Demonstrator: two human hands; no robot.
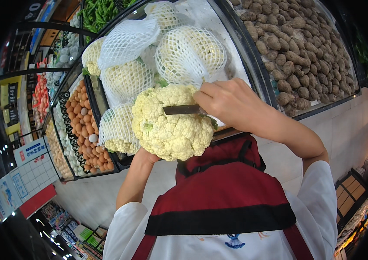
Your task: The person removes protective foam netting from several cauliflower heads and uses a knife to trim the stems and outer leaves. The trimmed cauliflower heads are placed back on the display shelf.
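A large bare cauliflower (173,134) is held up in front of my red and black apron. My left hand (149,156) supports it from below on its left side; most of those fingers are hidden under the head. Closed around a knife's handle, my right hand (227,102) is at the cauliflower's upper right. The short, broad knife blade (179,109) points left and lies across the florets; whether it touches them I cannot tell. Just beyond are several cauliflowers in white foam nets, one net (190,54) near my right hand and another (119,128) left of the bare head.
The netted cauliflowers rest in a white-lined display bin (208,21) with dark edges. Brown taro-like roots (296,52) fill the bin at the right. Eggs (84,125) are heaped at the left, green peppers (99,15) at the far left. Pale floor tiles (279,158) show beside me.
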